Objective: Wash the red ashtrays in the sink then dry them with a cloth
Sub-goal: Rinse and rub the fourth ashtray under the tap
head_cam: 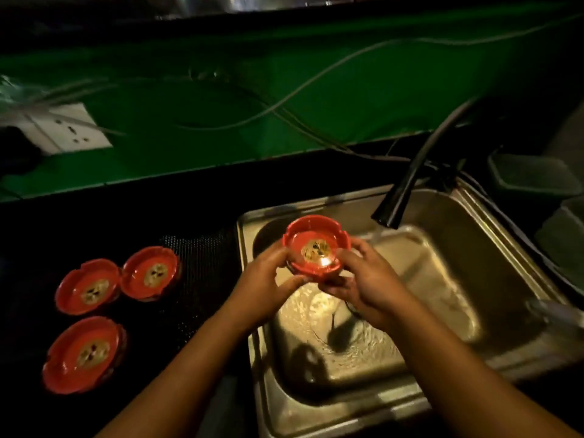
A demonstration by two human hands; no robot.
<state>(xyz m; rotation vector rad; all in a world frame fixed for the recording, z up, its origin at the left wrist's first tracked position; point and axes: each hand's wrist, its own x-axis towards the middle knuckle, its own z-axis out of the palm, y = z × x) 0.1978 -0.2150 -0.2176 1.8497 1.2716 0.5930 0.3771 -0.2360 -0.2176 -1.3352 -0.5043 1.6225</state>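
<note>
I hold a glossy red ashtray over the steel sink.
My left hand and right hand grip its notched round rim; three more ashtrays lie left on the dark counter.

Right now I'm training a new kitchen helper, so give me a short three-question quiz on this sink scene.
1. True or false: the left hand and the right hand both hold the red ashtray over the sink.
2. How many other ashtrays lie on the counter left of the sink? A. one B. three C. five
3. In a word: does the held ashtray's opening face up or down?

Key: 1. True. 2. B. 3. Up, tipped a little toward the person.
</note>
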